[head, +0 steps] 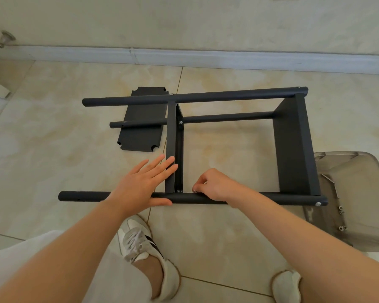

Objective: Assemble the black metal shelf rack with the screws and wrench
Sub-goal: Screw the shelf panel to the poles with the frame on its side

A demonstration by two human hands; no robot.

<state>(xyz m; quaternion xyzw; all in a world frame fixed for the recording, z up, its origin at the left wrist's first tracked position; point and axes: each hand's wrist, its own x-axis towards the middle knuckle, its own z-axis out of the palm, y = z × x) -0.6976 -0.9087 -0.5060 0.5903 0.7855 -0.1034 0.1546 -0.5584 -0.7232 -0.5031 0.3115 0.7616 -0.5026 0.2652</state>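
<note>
Head view: rack (234, 95) lies on its side on the tile floor (228, 232), partly built. 3 poles show, running L to R. The top pole (129, 100) is at the far side, a low pole (228, 117) sits under it, and the near pole (271, 196) is closest to the person. The mid shelf (170, 132) stands on edge btw top & near poles. The end shelf (293, 145) closes the R end, also on edge. 2 screws (180, 122) sit on the mid shelf's R face, 1 by the low pole and 1 down at the near pole. A bolt (318, 204) shows at the near pole's R tip.

A loose shelf (140, 136) lies flat on the floor behind the poles' L ends, notched corners showing.

L hand (140, 184) is flat w/ fingers straight & spread. Its palm and thumb are on the near pole, fingertips touching the mid shelf's edge. It grips nothing.

R hand (212, 184) has fingers curled, tips pinching a silver bit (195, 190) right at the near pole, just R of the mid shelf. Too small to tell what it is.

A clear tray (359, 237) sits on the floor touching the rack's R end. It holds a thin bent tool (327, 178) & a few spare screws (342, 227).

2 white shoes (140, 243) are near the bottom edge. Skirting (206, 59) & wall are beyond.
</note>
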